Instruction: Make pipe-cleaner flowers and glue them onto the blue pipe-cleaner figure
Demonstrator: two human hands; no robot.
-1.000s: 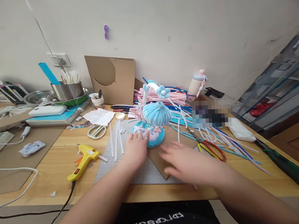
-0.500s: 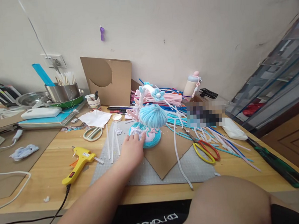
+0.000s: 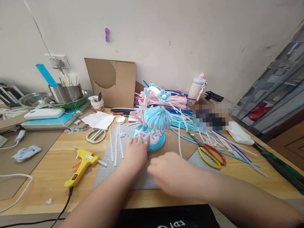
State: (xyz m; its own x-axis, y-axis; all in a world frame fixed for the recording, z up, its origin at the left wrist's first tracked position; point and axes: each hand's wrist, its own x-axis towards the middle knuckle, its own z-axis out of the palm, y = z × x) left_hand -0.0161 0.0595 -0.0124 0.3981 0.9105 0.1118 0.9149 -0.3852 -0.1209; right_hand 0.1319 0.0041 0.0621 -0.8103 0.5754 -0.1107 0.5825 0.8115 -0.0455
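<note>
A fuzzy pipe-cleaner lamp model stands on the mat, with a blue pleated shade point(image 3: 158, 118), a white arched stem with blue flowers, and a round blue-and-white base point(image 3: 155, 147). My left hand point(image 3: 136, 151) grips the base at its front left, thumb and fingers lying over the edge. My right hand point(image 3: 169, 172) hovers just in front of the base, above the brown cardboard sheet point(image 3: 186, 144). Its fingers are curled together, slightly blurred; anything inside them is hidden. Behind it runs a white pipe cleaner point(image 3: 179, 139), its lower part covered by that hand.
A yellow glue gun point(image 3: 81, 167) lies left of the grey cutting mat point(image 3: 106, 171), near clear glue sticks point(image 3: 115, 146) and pale-handled scissors point(image 3: 96, 136). Red-and-yellow-handled scissors point(image 3: 211, 155) lie right. Pink, blue and white pipe cleaners point(image 3: 174, 101) pile up behind the model.
My right hand has come in from the lower right to beside the base, over the cardboard. My left hand stays on the base. The view has shifted slightly.
</note>
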